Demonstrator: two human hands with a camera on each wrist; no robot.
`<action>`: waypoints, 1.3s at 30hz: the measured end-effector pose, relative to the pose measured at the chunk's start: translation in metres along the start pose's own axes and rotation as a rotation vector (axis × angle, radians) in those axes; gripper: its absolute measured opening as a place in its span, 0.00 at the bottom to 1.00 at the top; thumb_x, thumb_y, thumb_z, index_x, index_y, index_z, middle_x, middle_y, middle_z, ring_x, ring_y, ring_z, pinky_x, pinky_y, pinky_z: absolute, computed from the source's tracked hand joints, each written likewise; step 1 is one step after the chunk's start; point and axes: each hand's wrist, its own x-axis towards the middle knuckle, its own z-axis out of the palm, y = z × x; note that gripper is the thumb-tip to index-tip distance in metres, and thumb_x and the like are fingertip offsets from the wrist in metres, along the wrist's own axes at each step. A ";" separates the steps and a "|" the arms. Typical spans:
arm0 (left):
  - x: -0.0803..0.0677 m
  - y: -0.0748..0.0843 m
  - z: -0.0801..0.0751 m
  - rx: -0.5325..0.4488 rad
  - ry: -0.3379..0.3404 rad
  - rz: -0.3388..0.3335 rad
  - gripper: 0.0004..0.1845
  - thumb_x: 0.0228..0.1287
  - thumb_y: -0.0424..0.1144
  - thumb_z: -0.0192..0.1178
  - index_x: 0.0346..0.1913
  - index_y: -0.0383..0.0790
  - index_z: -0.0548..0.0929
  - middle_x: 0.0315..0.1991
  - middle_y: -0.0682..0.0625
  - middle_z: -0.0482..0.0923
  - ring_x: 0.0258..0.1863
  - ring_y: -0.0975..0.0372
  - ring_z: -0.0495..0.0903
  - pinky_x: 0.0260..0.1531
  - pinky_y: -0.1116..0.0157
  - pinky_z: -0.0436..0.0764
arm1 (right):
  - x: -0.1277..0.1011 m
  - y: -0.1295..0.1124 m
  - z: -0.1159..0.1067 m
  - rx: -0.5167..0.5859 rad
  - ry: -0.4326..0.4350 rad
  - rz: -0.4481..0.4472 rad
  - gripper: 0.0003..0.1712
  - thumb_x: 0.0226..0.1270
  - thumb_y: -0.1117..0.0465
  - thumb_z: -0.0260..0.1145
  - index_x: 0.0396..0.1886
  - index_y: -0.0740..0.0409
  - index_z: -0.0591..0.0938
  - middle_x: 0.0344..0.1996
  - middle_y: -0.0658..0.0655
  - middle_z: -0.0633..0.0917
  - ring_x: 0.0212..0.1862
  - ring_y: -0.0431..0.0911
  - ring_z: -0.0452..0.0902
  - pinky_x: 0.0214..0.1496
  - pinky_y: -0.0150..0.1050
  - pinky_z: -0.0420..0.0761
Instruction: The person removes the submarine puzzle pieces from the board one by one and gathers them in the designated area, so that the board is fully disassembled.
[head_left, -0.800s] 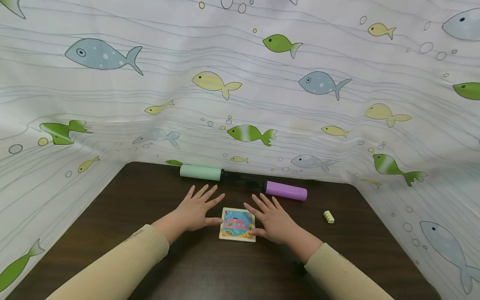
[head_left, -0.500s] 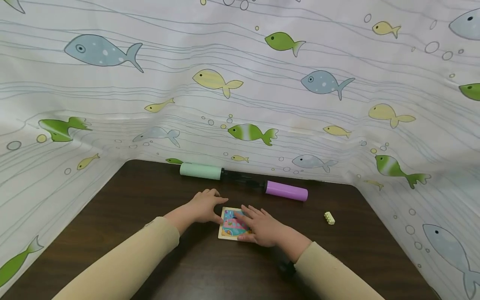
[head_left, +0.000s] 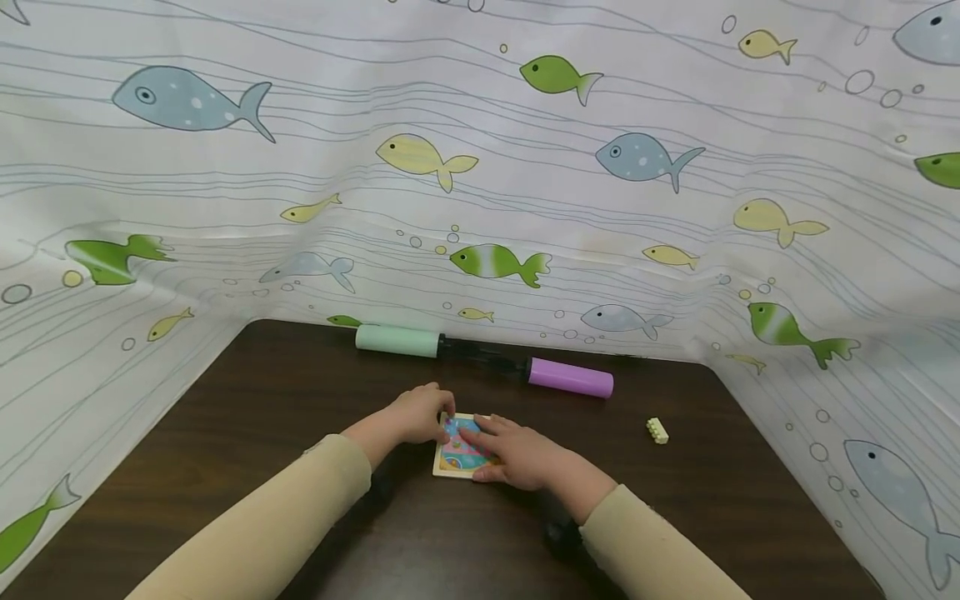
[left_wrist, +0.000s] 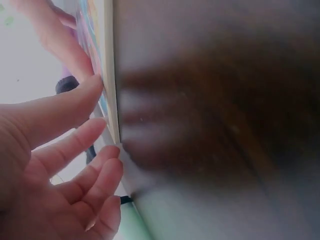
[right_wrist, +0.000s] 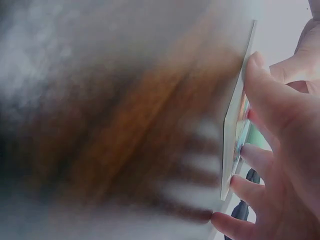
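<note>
Picture board (head_left: 454,460) flat on the table (head_left: 405,542), and I see the left hand (head_left: 418,415) at its left edge, fingers loosely bent, thumb touching; right hand (head_left: 523,457) spread across its right side. Uneven pressure, I reckon, could skid it.

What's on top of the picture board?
The right hand lies across the right part of the picture board; the left hand touches its left side. Pink and blue print shows between them; whatever is under the right hand is covered.

forearms (head_left: 281,508) reach forward; left grip (head_left: 417,415) bent, its hold unclear; right grip (head_left: 521,457) spread palm-down.
</note>
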 end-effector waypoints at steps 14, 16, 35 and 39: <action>0.009 0.000 0.006 -0.092 -0.037 -0.077 0.15 0.55 0.39 0.74 0.40 0.44 0.78 0.38 0.49 0.67 0.35 0.56 0.70 0.38 0.56 0.72 | -0.001 -0.001 -0.002 0.056 0.016 -0.058 0.38 0.69 0.42 0.63 0.76 0.38 0.62 0.76 0.52 0.57 0.74 0.61 0.50 0.68 0.58 0.62; 0.008 0.001 0.006 -0.092 -0.040 -0.082 0.15 0.55 0.38 0.74 0.40 0.43 0.78 0.38 0.49 0.67 0.34 0.56 0.69 0.38 0.56 0.72 | -0.002 -0.001 -0.003 0.063 0.007 -0.074 0.38 0.69 0.44 0.64 0.76 0.37 0.63 0.76 0.50 0.57 0.74 0.63 0.50 0.67 0.58 0.62; 0.009 0.000 0.006 -0.097 -0.012 -0.076 0.17 0.53 0.38 0.76 0.39 0.43 0.77 0.37 0.49 0.68 0.35 0.56 0.70 0.39 0.56 0.73 | -0.004 0.002 -0.009 0.136 -0.101 -0.036 0.40 0.69 0.45 0.64 0.76 0.26 0.57 0.78 0.46 0.50 0.77 0.59 0.38 0.68 0.64 0.54; 0.011 -0.002 0.007 -0.131 0.010 -0.076 0.17 0.51 0.36 0.76 0.38 0.43 0.77 0.37 0.49 0.68 0.35 0.57 0.71 0.38 0.57 0.73 | -0.004 0.003 -0.007 0.152 -0.100 -0.037 0.40 0.69 0.45 0.64 0.77 0.26 0.57 0.78 0.47 0.49 0.77 0.59 0.37 0.69 0.64 0.51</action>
